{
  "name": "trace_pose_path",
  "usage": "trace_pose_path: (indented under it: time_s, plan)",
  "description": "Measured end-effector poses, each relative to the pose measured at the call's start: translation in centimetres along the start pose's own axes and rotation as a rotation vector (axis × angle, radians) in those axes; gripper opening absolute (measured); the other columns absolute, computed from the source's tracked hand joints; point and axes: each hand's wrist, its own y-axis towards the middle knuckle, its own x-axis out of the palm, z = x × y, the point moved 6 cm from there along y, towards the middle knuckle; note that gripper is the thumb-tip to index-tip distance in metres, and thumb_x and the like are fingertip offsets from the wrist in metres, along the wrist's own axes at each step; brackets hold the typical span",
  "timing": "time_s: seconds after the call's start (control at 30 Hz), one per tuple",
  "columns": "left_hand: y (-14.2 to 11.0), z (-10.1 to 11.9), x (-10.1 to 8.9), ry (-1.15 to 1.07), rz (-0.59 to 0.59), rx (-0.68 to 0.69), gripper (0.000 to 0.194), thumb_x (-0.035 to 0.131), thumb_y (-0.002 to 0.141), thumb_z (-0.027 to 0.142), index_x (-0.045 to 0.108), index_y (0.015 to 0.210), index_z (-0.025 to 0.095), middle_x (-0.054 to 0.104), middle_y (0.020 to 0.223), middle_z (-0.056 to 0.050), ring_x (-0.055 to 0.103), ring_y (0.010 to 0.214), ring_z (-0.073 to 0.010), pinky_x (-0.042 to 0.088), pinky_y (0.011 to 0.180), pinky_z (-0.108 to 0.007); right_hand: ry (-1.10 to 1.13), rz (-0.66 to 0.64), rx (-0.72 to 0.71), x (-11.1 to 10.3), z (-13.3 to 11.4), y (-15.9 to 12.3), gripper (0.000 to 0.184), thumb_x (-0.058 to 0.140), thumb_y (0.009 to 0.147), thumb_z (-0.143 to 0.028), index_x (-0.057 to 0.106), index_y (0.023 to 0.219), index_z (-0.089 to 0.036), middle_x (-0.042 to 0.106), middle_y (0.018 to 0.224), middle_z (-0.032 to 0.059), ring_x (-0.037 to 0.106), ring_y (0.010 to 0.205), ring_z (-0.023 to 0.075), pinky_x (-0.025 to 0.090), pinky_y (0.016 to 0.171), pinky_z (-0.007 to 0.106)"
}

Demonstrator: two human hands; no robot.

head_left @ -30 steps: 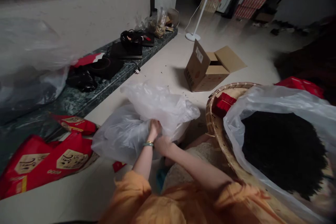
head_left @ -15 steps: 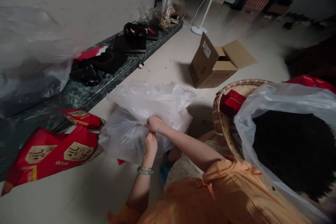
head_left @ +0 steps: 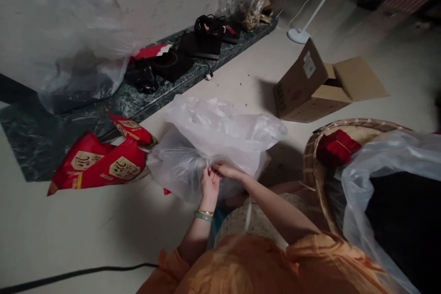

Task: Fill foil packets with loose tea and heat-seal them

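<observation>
A large cloudy plastic bag (head_left: pixel 220 131) sits on the floor in front of me, gathered at its neck with the loose top fanned out behind. My left hand (head_left: pixel 211 186), below a gold bracelet and a green bangle, is closed in a pinch at the gathered neck. Touching it from the right, my right hand (head_left: pixel 227 170) has its fingers bent and closed at the same spot. A thin white strand (head_left: pixel 208 163) shows at the fingertips; its ends are hard to make out. What the bag contains is blurred by the plastic.
Red printed packages (head_left: pixel 117 165) lie to the left, beside a dark green marble ledge (head_left: pixel 27 147) bearing bags and black devices. An open cardboard box (head_left: pixel 299 87) stands behind right. A woven basket (head_left: pixel 310 170) with a plastic-lined dark mass is at right.
The view has swung left, so everything appears shifted right. My hands, earlier tight fists on the bag's neck, now meet there with fingertips pinching; a thin strand has become visible.
</observation>
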Motion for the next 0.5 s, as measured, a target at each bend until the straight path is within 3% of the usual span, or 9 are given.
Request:
trace_pose_path:
  time_s: [0.13, 0.27, 0.33, 0.4, 0.47, 0.5]
  plan:
    - [-0.8, -0.7, 0.0, 0.011, 0.023, 0.037, 0.036, 0.051, 0.081, 0.053, 0.05, 0.073, 0.018, 0.032, 0.042, 0.011, 0.027, 0.034, -0.0034, 0.023, 0.038, -0.016, -0.053, 0.065, -0.016, 0.5, 0.0, -2.2, 0.028, 0.041, 0.089, -0.014, 0.068, 0.085, -0.013, 0.07, 0.077, 0.0073, 0.061, 0.064, 0.0136, 0.044, 0.063, 0.022]
    - [-2.1, -1.1, -0.7, 0.097, 0.03, 0.102, 0.044, 0.05, 0.082, 0.058, 0.052, 0.097, 0.016, 0.05, 0.049, 0.008, 0.032, 0.032, -0.0032, 0.02, 0.035, -0.015, -0.142, 0.17, 0.004, -0.1, 1.8, -7.9, 0.022, 0.045, 0.086, -0.013, 0.067, 0.089, -0.012, 0.068, 0.086, 0.013, 0.063, 0.08, 0.021, 0.046, 0.075, 0.03]
    - [-2.6, -1.3, -0.9, 0.151, 0.022, 0.117, 0.041, 0.049, 0.083, 0.057, 0.049, 0.093, 0.017, 0.054, 0.05, 0.007, 0.036, 0.03, -0.0033, 0.023, 0.034, -0.015, -0.168, 0.36, -0.01, -0.5, 3.3, -11.3, 0.026, 0.04, 0.09, -0.017, 0.064, 0.1, -0.015, 0.066, 0.095, 0.0127, 0.061, 0.088, 0.0211, 0.047, 0.081, 0.033]
    - [-2.5, -1.4, -0.9, 0.205, -0.01, 0.113, 0.038, 0.05, 0.083, 0.055, 0.047, 0.087, 0.017, 0.056, 0.051, 0.006, 0.044, 0.032, -0.0053, 0.028, 0.035, -0.015, -0.203, 0.755, -0.049, -1.5, 4.9, -15.1, 0.021, 0.044, 0.09, -0.024, 0.061, 0.1, -0.018, 0.063, 0.095, 0.011, 0.06, 0.09, 0.0202, 0.048, 0.082, 0.034]
    - [-2.2, -1.5, -0.8, 0.249, -0.057, 0.092, 0.038, 0.052, 0.081, 0.055, 0.046, 0.084, 0.018, 0.061, 0.056, 0.002, 0.056, 0.04, -0.0097, 0.037, 0.038, -0.017, -0.228, 1.095, 0.035, -2.3, 7.1, -18.4, 0.024, 0.051, 0.087, -0.031, 0.058, 0.103, -0.016, 0.058, 0.103, 0.0136, 0.059, 0.095, 0.0219, 0.05, 0.08, 0.035]
    - [-2.1, -1.5, -0.6, 0.266, -0.082, 0.079, 0.039, 0.053, 0.08, 0.055, 0.046, 0.083, 0.018, 0.064, 0.061, 0.0, 0.061, 0.046, -0.0121, 0.042, 0.042, -0.018, -0.227, 1.17, 0.132, -2.7, 8.3, -19.3, 0.031, 0.053, 0.085, -0.034, 0.055, 0.109, -0.013, 0.055, 0.11, 0.017, 0.058, 0.1, 0.0234, 0.051, 0.079, 0.035]
